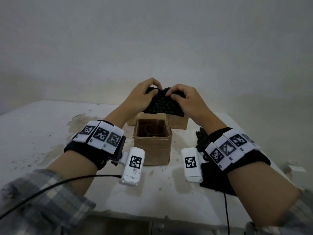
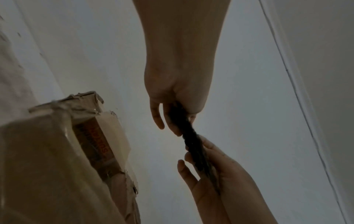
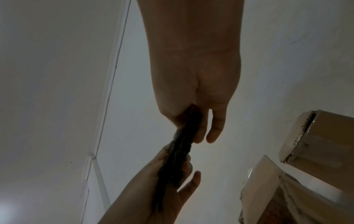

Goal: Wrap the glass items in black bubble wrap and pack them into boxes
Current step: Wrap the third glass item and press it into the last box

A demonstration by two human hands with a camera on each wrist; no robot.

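Observation:
Both hands hold one sheet of black bubble wrap [image 1: 162,104] up in the air, above and behind an open cardboard box [image 1: 152,146]. My left hand [image 1: 149,92] pinches its top left edge and my right hand [image 1: 177,96] pinches its top right edge. A clear glass item [image 1: 153,130] stands inside the open box. From below, the left wrist view shows the black bubble wrap [image 2: 191,136] edge-on between my left hand [image 2: 172,115] and the right hand [image 2: 210,166]. The right wrist view shows the same black bubble wrap [image 3: 184,136] under my right hand [image 3: 197,121].
Two more cardboard boxes [image 1: 177,122] stand behind the open one. More black bubble wrap [image 1: 202,140] lies on the white, speckled table [image 1: 50,133] under my right wrist. A cable [image 1: 50,187] runs from the left wrist camera. A plain wall rises behind the table.

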